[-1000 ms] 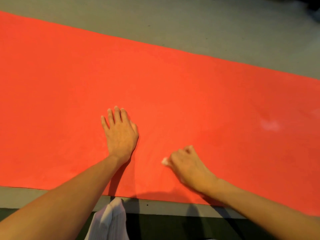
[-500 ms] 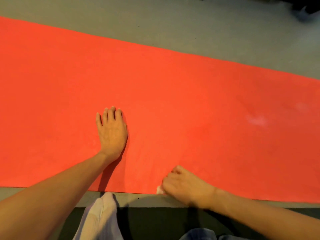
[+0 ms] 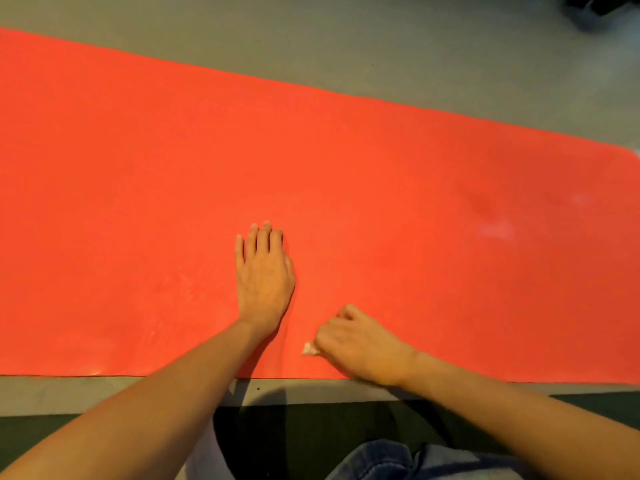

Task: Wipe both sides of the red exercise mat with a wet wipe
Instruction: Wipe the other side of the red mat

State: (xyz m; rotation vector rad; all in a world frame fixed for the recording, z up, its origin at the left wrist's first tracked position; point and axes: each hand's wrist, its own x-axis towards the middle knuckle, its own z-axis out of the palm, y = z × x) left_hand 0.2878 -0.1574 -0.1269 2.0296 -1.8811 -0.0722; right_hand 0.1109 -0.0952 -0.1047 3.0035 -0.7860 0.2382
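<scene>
Nearest the person, the right hand (image 3: 360,344) sat just inside the mat's near edge, fingers curled round the wet wipe (image 3: 309,348), with only a white corner showing. Just beyond and to its left, the left hand (image 3: 265,275) pressed flat, fingers straight, holding nothing. The red exercise mat (image 3: 381,185) lay spread on the floor (image 3: 346,36), long axis left to right, so most of its surface lay beyond the wipe.

Indoor spot, gym or home unclear: red mat (image 3: 381,168) spread over grey floor (image 3: 346,36)
</scene>
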